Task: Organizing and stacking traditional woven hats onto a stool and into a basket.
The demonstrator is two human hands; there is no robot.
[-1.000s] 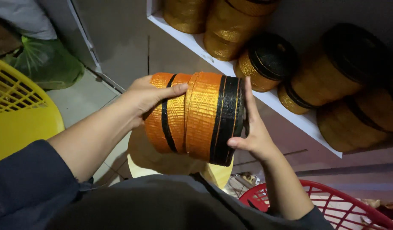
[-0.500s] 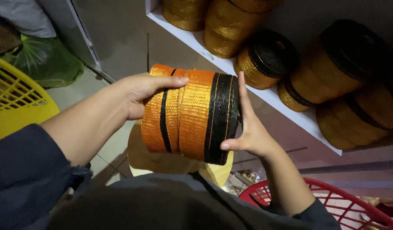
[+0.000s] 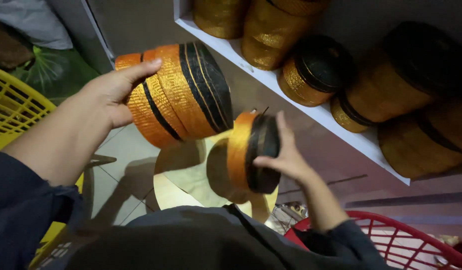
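My left hand (image 3: 108, 97) holds up a stack of round orange and gold woven boxes with black bands (image 3: 178, 92), tilted, at upper centre. My right hand (image 3: 286, 155) grips a smaller round orange box with a black rim (image 3: 251, 150), held lower and to the right, apart from the stack. Both arms wear dark sleeves. Beneath the boxes lies a round pale stool top (image 3: 178, 187).
A white shelf (image 3: 321, 112) at the right carries several similar gold and black round boxes (image 3: 316, 70). A yellow plastic basket (image 3: 16, 107) stands at the left, a red basket (image 3: 391, 240) at the lower right. Grey floor tiles and a green bag (image 3: 51, 72) lie beyond.
The single stack held between both hands has split: my right hand has drawn one smaller box down and to the right, while my left hand lifted the rest up and left.
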